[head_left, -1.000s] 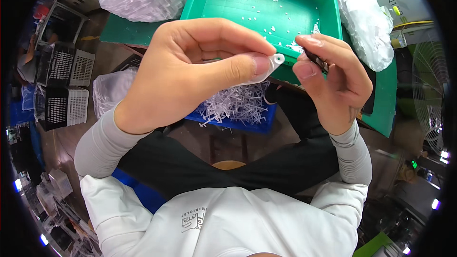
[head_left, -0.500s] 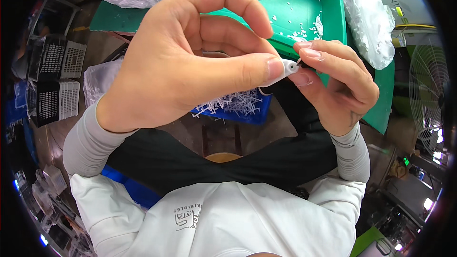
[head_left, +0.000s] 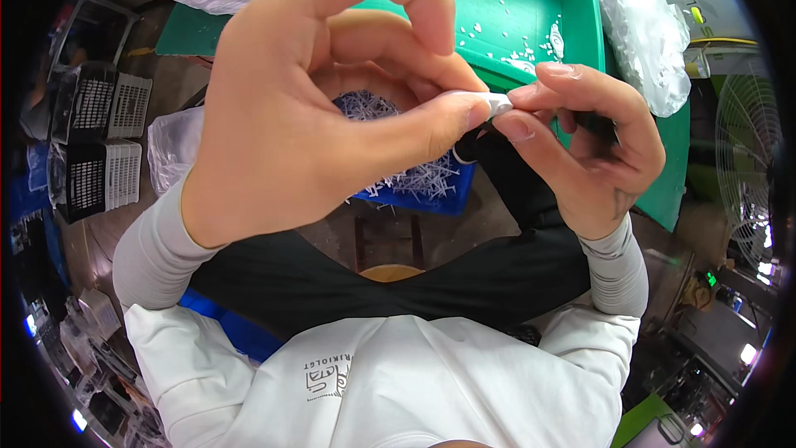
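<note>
**One small white part in hand, a bin of them waiting**

Both hands are raised close under the camera and meet on a single small white part (head_left: 496,103). The left hand (head_left: 307,116) pinches it between thumb and the tips of its curled fingers; the right hand (head_left: 593,158) grips the same piece from the other side with thumb and forefinger, its remaining fingers folded into the palm. The part is held in the air, above the lap and in front of the green tray (head_left: 531,0), touching neither. What exactly the fingers are doing to it, whether pulling, snapping or trimming, is too small to tell.

As for progress, the pictures point to the middle of a repeated job. Below the hands a blue bin (head_left: 431,195) holds a heap of thin white pieces (head_left: 414,178), which looks like stock not yet handled. The tray behind carries only scattered white bits (head_left: 514,33) across its floor, so either little has been put there or these are offcuts. Clear plastic bags (head_left: 647,33) lie beside the tray, and black and white crates (head_left: 95,141) sit on the floor at the left.

Judged from this, the piece now held is unfinished, and much of the heap remains.
</note>
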Motion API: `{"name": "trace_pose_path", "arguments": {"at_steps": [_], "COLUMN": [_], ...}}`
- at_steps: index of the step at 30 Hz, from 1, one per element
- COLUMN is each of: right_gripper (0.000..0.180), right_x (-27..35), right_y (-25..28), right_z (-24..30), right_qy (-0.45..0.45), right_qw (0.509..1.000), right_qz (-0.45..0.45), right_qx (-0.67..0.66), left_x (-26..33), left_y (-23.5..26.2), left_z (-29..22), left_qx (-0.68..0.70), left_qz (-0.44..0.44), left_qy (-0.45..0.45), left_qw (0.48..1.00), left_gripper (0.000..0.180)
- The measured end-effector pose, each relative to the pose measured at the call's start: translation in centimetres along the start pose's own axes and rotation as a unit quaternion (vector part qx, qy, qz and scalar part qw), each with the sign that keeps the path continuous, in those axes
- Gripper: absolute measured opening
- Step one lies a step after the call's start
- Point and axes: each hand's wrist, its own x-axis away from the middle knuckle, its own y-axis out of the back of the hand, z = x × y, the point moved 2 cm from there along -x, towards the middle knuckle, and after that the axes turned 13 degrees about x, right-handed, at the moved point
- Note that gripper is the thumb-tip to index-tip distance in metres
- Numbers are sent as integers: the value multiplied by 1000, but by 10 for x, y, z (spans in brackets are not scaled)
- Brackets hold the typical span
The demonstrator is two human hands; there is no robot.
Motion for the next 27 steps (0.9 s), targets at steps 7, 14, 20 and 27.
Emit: {"name": "trace_pose_path", "arguments": {"at_steps": [7, 14, 20, 27], "right_gripper": [44, 35, 29, 36], "right_x": [2, -1, 0, 2], "right_y": [-3, 0, 3, 9], "right_z": [1, -11, -11, -10], "right_qy": [-29, -91, 20, 27], "right_qw": [999, 975, 998, 998], "right_qz": [-17, -26, 8, 45], "right_qx": [-17, -203, -52, -31], "left_x": [5, 1, -2, -1], "left_y": [-14, 10, 3, 3], "left_z": [3, 18, 10, 11], "left_qx": [-166, 28, 152, 146], "left_qz": [-32, -53, 36, 26], "left_qy": [-161, -84, 25, 39], "left_qw": [972, 995, 987, 988], "left_gripper": [37, 19, 19, 18]}}
